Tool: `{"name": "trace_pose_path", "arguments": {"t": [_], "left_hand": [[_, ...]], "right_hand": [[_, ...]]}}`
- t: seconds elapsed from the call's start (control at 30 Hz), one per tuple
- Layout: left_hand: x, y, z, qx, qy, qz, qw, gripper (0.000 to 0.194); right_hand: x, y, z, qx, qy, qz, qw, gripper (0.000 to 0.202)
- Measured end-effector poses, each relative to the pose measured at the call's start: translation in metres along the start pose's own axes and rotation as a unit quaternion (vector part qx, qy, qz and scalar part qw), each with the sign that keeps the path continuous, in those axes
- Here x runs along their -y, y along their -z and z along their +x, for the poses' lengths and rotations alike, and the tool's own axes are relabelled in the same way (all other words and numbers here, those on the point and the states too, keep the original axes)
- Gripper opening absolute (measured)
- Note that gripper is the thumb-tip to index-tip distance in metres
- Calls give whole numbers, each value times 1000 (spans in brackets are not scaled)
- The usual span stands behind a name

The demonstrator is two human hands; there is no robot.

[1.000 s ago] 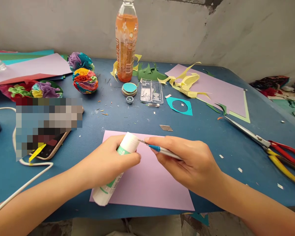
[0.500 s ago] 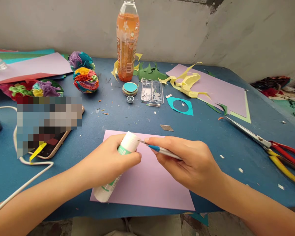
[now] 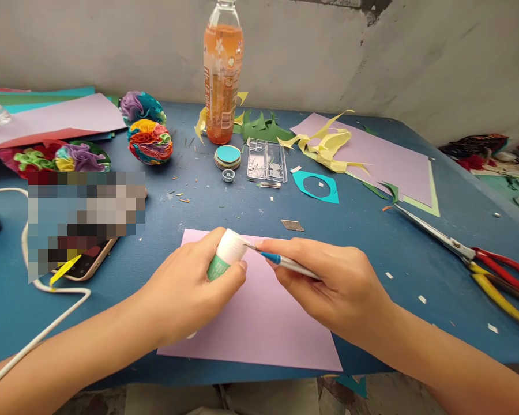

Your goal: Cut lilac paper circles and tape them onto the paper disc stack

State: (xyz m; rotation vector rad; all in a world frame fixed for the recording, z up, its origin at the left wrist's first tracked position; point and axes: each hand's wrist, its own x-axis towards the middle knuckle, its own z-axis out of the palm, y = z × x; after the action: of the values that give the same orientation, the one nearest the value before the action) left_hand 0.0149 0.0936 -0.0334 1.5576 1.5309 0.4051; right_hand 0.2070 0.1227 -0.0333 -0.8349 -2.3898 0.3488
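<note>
My left hand (image 3: 190, 282) is wrapped round a white glue stick (image 3: 230, 248) with a green label, tilted over a sheet of lilac paper (image 3: 281, 328). The hand hides most of the tube's lower part. In my right hand (image 3: 337, 276) is a slim craft knife (image 3: 294, 267) with a blue and silver body, pinched like a pen. Its thin metal tip meets the rim of the glue stick's white upper end, or lies very near it. Beyond the sheet lies a loose grey metal blade (image 3: 292, 225).
Behind stand an orange drink bottle (image 3: 223, 80), a stack of paper discs (image 3: 227, 155) and a clear plastic case (image 3: 267, 160). Scissors (image 3: 462, 251) lie right, beside yellow paper scraps (image 3: 324, 144). Left are a phone (image 3: 99, 259), a white cable (image 3: 60, 288) and ruffled fabric balls (image 3: 150, 141).
My left hand has rolled over the glue stick, so less of its label and lower end shows. The right hand and the knife have barely moved.
</note>
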Motion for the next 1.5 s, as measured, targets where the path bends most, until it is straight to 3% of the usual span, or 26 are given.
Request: {"name": "trace_pose_path", "arguments": {"t": [0.4,1.0,1.2,1.37,1.5], "left_hand": [[0,0,1,-26,9,40,999,21],[-2,0,0,-20,28,42,999,23],[4,-1,0,-72,0,-87,994,15],[11,-2,5,-142,-53,-276,949,16],[11,-2,7,-148,-66,-311,937,26]], "right_hand": [[-1,-1,0,-3,11,-30,999,35],[-8,-5,-2,-15,28,-92,995,28],[-6,-2,1,-30,-1,-46,998,26],[-4,-1,2,-17,-10,-5,1000,29],[-3,-2,0,-5,-11,14,1000,32]]}}
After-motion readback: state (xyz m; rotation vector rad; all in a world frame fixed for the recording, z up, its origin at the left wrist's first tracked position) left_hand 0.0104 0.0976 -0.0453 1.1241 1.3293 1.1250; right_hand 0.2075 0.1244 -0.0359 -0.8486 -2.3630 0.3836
